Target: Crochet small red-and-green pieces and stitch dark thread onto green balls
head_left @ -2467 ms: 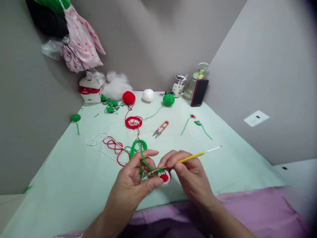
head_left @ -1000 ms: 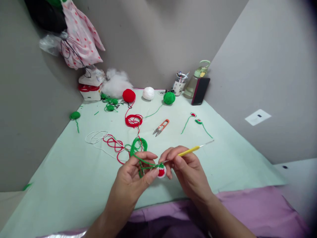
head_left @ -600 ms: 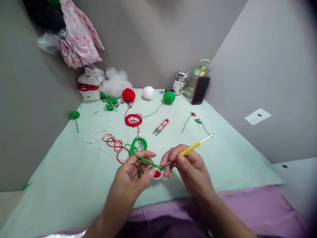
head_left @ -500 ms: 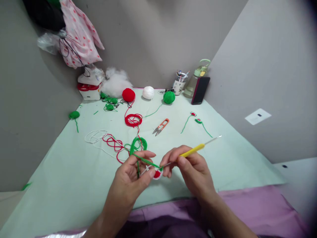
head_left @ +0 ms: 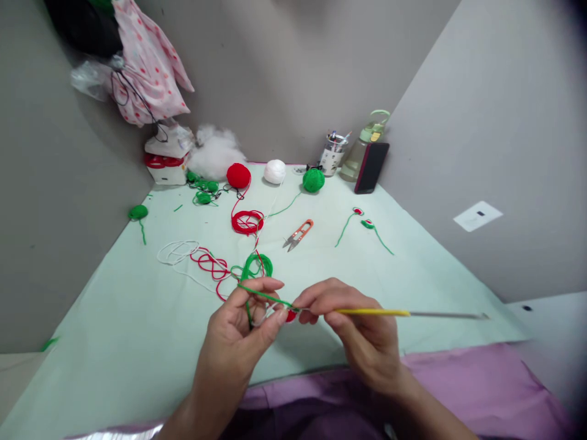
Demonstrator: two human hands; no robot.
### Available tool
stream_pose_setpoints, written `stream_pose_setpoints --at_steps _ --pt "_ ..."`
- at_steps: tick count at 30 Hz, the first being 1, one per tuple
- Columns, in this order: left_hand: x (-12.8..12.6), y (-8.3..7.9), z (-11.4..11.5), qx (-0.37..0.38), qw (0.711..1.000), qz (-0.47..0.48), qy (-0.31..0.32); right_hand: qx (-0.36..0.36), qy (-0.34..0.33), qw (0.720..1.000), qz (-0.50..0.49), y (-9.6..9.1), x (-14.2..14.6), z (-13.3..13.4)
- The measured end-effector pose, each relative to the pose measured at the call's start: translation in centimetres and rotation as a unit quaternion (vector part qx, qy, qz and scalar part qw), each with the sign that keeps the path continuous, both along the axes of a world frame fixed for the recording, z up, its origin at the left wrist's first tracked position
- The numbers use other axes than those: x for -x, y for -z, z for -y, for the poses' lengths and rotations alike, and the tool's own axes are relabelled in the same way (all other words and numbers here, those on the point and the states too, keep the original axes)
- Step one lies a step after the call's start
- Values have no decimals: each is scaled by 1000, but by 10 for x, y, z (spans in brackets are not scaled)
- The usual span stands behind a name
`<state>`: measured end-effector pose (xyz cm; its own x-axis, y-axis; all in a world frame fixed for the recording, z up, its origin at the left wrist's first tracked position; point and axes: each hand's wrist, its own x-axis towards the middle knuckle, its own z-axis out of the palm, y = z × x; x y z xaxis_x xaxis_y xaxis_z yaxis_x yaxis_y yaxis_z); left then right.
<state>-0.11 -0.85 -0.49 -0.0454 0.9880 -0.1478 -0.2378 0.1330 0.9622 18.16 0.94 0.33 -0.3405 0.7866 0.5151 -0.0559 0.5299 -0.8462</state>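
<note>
My left hand (head_left: 245,327) pinches a small red and white crochet piece (head_left: 290,316) between thumb and fingers, above the near part of the table. A strand of green yarn (head_left: 266,296) runs over its raised index finger to the piece. In my right hand (head_left: 358,324) is a crochet hook with a yellow handle (head_left: 371,312), held almost level, its long metal end pointing right. The hook's working tip is at the piece, mostly covered by my fingers. White yarn (head_left: 263,316) lies within the left palm.
Beyond my hands lie a green yarn coil (head_left: 257,269), a red coil (head_left: 247,222) and orange thread snips (head_left: 299,235). Red (head_left: 238,176), white (head_left: 274,172) and green (head_left: 313,180) yarn balls stand farther back. Two small crocheted pieces (head_left: 367,224) rest at right, below a phone (head_left: 372,168).
The hook has swung from slanting up to the right to nearly level. My right hand has rolled slightly, and the crochet piece is now more covered by fingers.
</note>
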Motion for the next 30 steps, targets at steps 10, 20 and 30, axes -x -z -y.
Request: stream_pose_setpoints --at_steps 10,20,30 --pt "-2 7 5 -10 999 -25 -43 -225 104 944 217 2 2 4" --pt "-10 2 3 -8 997 76 3 -238 158 942 175 18 7 8" --pt "10 -6 -2 -84 990 -110 -4 -78 65 991 86 9 5 8"
